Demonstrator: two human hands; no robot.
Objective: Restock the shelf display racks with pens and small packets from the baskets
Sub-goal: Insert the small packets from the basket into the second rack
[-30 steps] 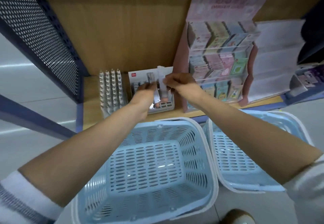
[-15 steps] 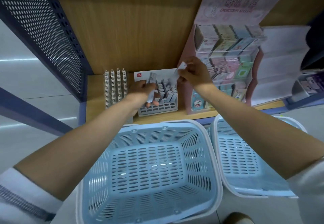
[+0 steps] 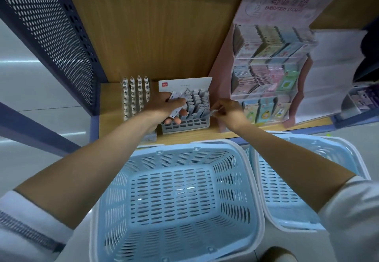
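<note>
Head view: at frame centre the left hand [image 3: 170, 109] grips a bunch of small packets [image 3: 174, 97] over the grey rack [image 3: 184, 126], while the right hand [image 3: 227, 111] pinches one packet [image 3: 214, 112] at the rack's right edge. Pens [image 3: 135, 95] stand left of the rack, and two blue baskets [image 3: 230, 171] sit below it.

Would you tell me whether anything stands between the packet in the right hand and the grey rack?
Nothing visible does: the right hand pinches the packet beside the grey rack, at its right edge. The left hand holds spare packets over the rack's left side, out of the way.
</note>
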